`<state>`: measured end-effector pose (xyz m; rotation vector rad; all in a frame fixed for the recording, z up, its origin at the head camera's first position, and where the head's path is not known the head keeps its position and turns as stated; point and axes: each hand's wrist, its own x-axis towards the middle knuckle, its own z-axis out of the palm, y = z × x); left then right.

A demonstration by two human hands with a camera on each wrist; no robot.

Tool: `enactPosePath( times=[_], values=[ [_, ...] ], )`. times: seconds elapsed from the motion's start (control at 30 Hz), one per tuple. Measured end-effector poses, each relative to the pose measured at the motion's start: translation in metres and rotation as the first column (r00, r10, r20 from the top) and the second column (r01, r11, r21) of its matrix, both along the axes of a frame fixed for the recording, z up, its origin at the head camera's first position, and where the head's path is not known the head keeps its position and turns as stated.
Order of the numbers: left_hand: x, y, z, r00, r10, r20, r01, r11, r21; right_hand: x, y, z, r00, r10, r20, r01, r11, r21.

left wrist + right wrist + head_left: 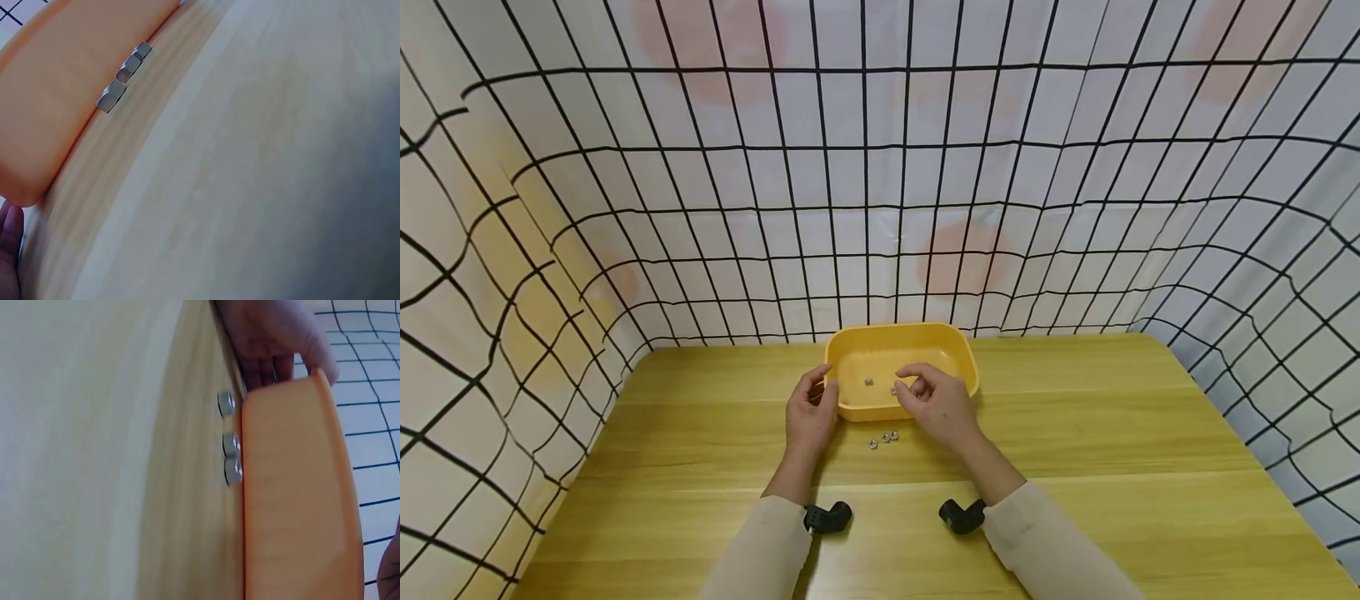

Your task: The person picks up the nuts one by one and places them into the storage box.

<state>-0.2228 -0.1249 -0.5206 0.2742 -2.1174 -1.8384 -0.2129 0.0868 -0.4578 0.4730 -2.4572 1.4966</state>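
A yellow plastic tray [895,412] stands on the table, two small metal nuts showing inside: one nut [868,382] lies on its floor, another nut [894,390] shows just beside my right thumb tip. My left hand [811,417] holds the tray's left end, thumb at the rim and fingers along the outside wall. Over the right part of the tray is my right hand [942,408], thumb and index finger spread apart at the tips. Three hex nuts lie in front of the tray's near wall; the wrist views show a single nut [226,404] and a close pair of nuts [232,457].
The wood-grain table [1090,433] extends to both sides. A white cloth with a black grid [880,175] rises behind the tray and along both sides. Dark wrist cameras are strapped on the left wrist [827,518] and the right wrist [962,517].
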Motion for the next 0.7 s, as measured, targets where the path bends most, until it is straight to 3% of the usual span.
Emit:
enactPosePath(
  times=[0.27, 0.7],
  values=[
    [0.000, -0.001, -0.001, 1.000, -0.018, -0.017, 0.018, 1.000, -0.010, 0.019, -0.002, -0.008, 0.987, 0.058, 0.150, -0.062, 0.998, 0.024],
    [0.000, -0.001, -0.002, 1.000, -0.015, -0.019, 0.014, 1.000, -0.018, 0.028, 0.004, -0.022, 0.965, 0.001, 0.261, -0.023, 0.997, 0.079]
  ],
)
